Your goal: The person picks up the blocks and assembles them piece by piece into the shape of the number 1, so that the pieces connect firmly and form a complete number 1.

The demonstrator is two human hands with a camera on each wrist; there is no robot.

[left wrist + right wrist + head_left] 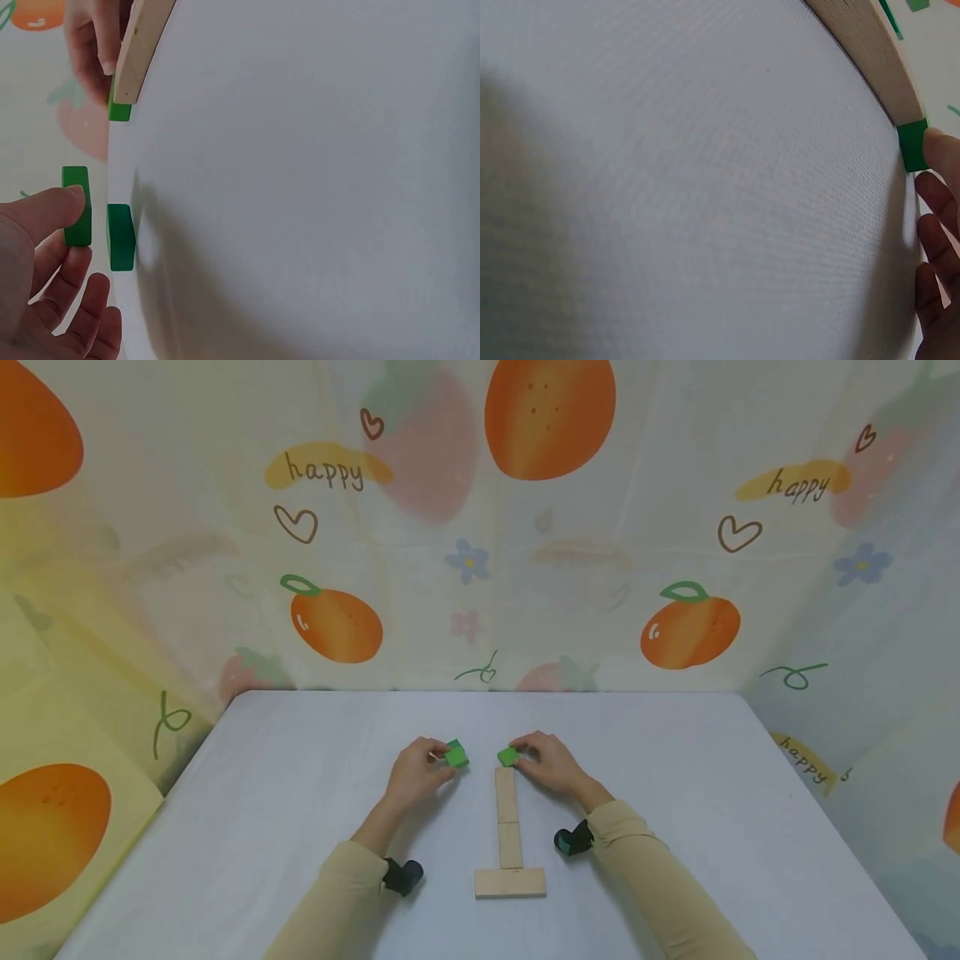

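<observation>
My left hand (415, 774) pinches a green block (76, 217) between thumb and fingers, held above the table. In the left wrist view a second, darker green block (121, 237) sits on the table just past the held one; in the head view the two overlap. With thumb and fingertips my right hand (553, 765) grips another green block (507, 757) at the far end of a line of wooden blocks. That line has a far wooden block (507, 793) and a middle wooden block (510, 845) end to end, with a crosswise wooden block (510, 883) nearest me.
A white cloth covers the table (300, 727). Behind it and at the sides hangs a printed curtain (427, 610) with oranges and strawberries. Dark wrist cameras are strapped at the left sleeve (352, 877) and right sleeve (637, 852).
</observation>
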